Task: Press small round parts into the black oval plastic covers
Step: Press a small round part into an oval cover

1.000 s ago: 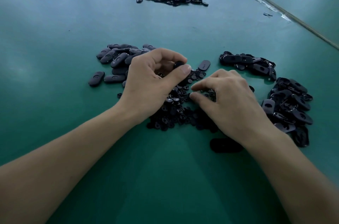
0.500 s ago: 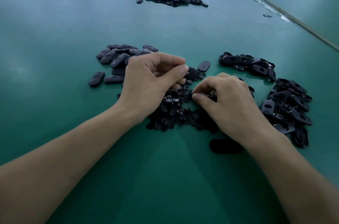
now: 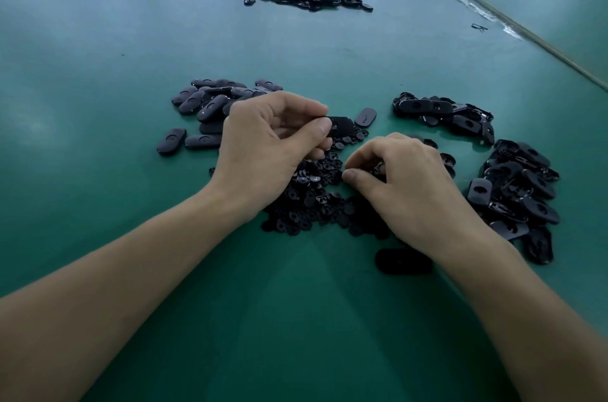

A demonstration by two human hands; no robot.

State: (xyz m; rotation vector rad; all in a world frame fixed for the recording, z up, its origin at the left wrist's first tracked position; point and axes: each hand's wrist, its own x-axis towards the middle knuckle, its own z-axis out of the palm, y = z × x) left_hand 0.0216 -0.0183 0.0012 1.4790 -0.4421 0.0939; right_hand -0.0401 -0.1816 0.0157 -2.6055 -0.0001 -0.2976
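Meanwhile, fingers [image 3: 312,133] of left hand [image 3: 260,155] pinch an oval cover [image 3: 340,123]; right hand [image 3: 411,191] fingers [image 3: 362,178] curl among round parts [image 3: 312,201], grip unclear.

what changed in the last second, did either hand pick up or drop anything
The left hand shifted the oval cover in its grip: more of it now sticks out right of the thumb. The right hand drew slightly toward the person over the pile of round parts; whether it pinches one cannot be told. Nothing was let go. The heaps of covers stayed put.
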